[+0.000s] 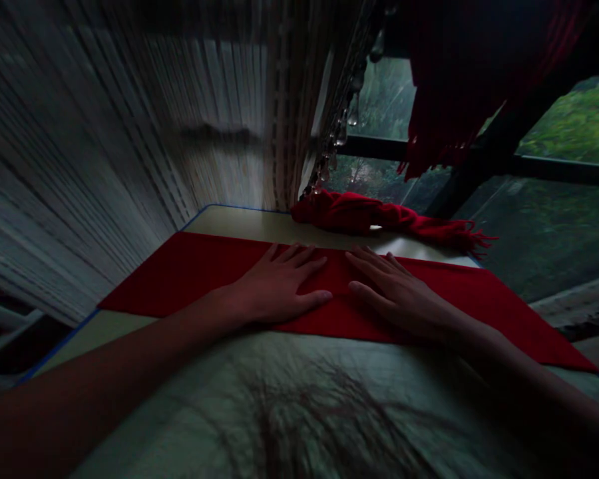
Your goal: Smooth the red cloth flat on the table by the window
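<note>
A red cloth [180, 273], probably a scarf, lies flat in a long band across the light table [364, 372]. Both its ends reach the table's side edges. My left hand [279, 283] rests palm down on the middle of the cloth, fingers spread and thumb pointing right. To the right of it, my right hand [394, 286] also lies flat on the cloth, fingers stretched out and thumb pointing left. A small gap of red fabric shows between the two hands. Neither hand grips anything.
A bunched red scarf [379, 216] with a fringed end lies along the table's far edge. Above it hangs more red fringed fabric [444, 120] before the window [379, 100]. A string curtain [219, 146] stands at the left and back. Dark hair blurs the lower middle.
</note>
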A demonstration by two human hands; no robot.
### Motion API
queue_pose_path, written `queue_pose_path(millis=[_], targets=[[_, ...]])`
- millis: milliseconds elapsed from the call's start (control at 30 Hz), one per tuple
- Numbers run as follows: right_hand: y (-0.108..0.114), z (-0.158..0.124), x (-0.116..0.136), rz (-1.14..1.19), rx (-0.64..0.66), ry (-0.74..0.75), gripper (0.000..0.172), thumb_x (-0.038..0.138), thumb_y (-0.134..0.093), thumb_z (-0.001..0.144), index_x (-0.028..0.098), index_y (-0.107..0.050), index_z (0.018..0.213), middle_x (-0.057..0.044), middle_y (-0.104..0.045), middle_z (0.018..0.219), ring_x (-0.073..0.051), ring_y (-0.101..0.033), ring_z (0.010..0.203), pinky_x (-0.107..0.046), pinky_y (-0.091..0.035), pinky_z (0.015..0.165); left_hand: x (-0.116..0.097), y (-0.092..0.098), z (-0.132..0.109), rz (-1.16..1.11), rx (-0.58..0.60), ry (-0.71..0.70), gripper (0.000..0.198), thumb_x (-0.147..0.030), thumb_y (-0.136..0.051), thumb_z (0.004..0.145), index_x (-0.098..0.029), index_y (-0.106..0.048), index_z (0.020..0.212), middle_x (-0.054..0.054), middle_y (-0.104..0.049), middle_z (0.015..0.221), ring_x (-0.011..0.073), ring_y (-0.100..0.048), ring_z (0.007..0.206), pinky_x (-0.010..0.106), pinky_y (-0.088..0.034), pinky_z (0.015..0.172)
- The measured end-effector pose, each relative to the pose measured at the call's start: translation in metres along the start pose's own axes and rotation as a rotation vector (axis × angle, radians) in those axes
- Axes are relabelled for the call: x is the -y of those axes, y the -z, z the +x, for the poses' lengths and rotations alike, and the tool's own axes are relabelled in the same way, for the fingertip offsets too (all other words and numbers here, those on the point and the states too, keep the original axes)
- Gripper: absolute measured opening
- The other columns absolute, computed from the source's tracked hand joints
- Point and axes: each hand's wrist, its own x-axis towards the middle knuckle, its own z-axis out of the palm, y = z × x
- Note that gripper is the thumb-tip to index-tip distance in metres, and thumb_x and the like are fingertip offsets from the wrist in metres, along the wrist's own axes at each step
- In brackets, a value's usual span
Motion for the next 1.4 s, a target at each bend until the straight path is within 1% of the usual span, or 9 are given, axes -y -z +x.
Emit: queue_pose_path(millis=[200, 333, 533, 667, 767, 833, 933, 1200, 1400], targets=[[0.002, -0.001, 0.000, 0.011, 0.013, 0.010, 0.073, 0.067, -0.029, 0.105, 0.023, -0.034, 0.163, -0.010, -0.029, 0.171, -0.029, -0.020, 0.158, -0.057, -0.015, 0.128, 0.000, -0.001, 0.000, 0.005, 0.010, 0.009, 0.080, -0.076, -0.030, 0.101, -0.029, -0.022, 0.166, 0.006, -0.012, 0.174, 0.0309, -0.009, 0.161, 0.056, -0.006, 0.128], [0.004, -0.002, 0.002, 0.022, -0.063, 0.018, 0.073, 0.067, -0.029, 0.105, 0.025, -0.030, 0.164, -0.007, -0.020, 0.173, -0.027, -0.012, 0.159, -0.056, -0.011, 0.129, 0.000, -0.001, 0.000, 0.002, 0.010, 0.011, 0.081, -0.077, -0.029, 0.101, -0.030, -0.021, 0.166, 0.006, -0.012, 0.174, 0.0307, -0.009, 0.161, 0.057, -0.006, 0.128], [0.005, -0.001, 0.009, 0.034, 0.061, -0.027, 0.083, 0.075, -0.031, 0.101, 0.020, -0.036, 0.162, -0.010, -0.026, 0.171, -0.030, -0.017, 0.159, -0.057, -0.017, 0.128, 0.000, 0.001, 0.001, 0.004, 0.028, 0.013, 0.082, -0.077, -0.028, 0.101, -0.029, -0.021, 0.167, 0.007, -0.011, 0.174, 0.0304, -0.007, 0.161, 0.057, -0.005, 0.128], [0.003, 0.000, 0.009, 0.034, -0.020, -0.013, 0.081, 0.074, -0.032, 0.101, 0.022, -0.033, 0.164, -0.008, -0.024, 0.172, -0.028, -0.012, 0.160, -0.057, -0.014, 0.128, 0.000, 0.001, 0.001, 0.005, 0.033, 0.014, 0.082, -0.077, -0.030, 0.101, -0.029, -0.021, 0.166, 0.007, -0.012, 0.174, 0.0306, -0.008, 0.161, 0.057, -0.005, 0.128], [0.000, 0.001, 0.009, 0.013, 0.010, -0.023, 0.079, 0.072, -0.031, 0.102, 0.023, -0.034, 0.163, -0.009, -0.029, 0.171, -0.028, -0.014, 0.159, -0.058, -0.011, 0.128, 0.002, -0.001, 0.001, -0.002, 0.006, -0.004, 0.081, -0.077, -0.031, 0.101, -0.030, -0.023, 0.166, 0.006, -0.013, 0.174, 0.0303, -0.009, 0.161, 0.057, -0.006, 0.128], [0.000, 0.002, 0.011, 0.009, 0.034, -0.017, 0.077, 0.070, -0.030, 0.104, 0.022, -0.032, 0.164, -0.009, -0.026, 0.171, -0.026, -0.013, 0.160, -0.057, -0.011, 0.129, 0.005, -0.005, 0.000, -0.017, -0.015, -0.010, 0.081, -0.077, -0.032, 0.100, -0.030, -0.024, 0.166, 0.006, -0.015, 0.173, 0.0307, -0.010, 0.161, 0.058, -0.006, 0.128], [0.001, 0.003, 0.013, 0.010, -0.021, -0.019, 0.073, 0.065, -0.031, 0.106, 0.023, -0.027, 0.165, -0.007, -0.018, 0.173, -0.024, -0.007, 0.160, -0.056, -0.011, 0.129, 0.009, -0.011, 0.001, -0.045, -0.049, -0.013, 0.081, -0.078, -0.034, 0.099, -0.032, -0.025, 0.165, 0.006, -0.017, 0.172, 0.0325, -0.013, 0.160, 0.061, -0.007, 0.127], [-0.004, 0.003, 0.011, 0.020, 0.033, -0.046, 0.068, 0.058, -0.038, 0.107, 0.019, -0.036, 0.162, -0.011, -0.025, 0.171, -0.028, -0.014, 0.159, -0.058, -0.011, 0.129, 0.010, -0.005, 0.001, -0.052, -0.002, 0.002, 0.080, -0.075, -0.038, 0.100, -0.030, -0.025, 0.165, 0.006, -0.013, 0.172, 0.0313, -0.010, 0.161, 0.059, -0.006, 0.128], [0.001, 0.005, 0.015, 0.067, 0.034, -0.041, 0.067, 0.059, -0.040, 0.106, 0.020, -0.038, 0.162, -0.011, -0.027, 0.171, -0.029, -0.017, 0.159, -0.058, -0.010, 0.129, 0.018, -0.005, -0.002, -0.083, -0.039, 0.036, 0.076, -0.077, -0.033, 0.101, -0.037, -0.023, 0.164, 0.001, -0.017, 0.172, 0.0328, -0.012, 0.160, 0.062, -0.007, 0.127]])
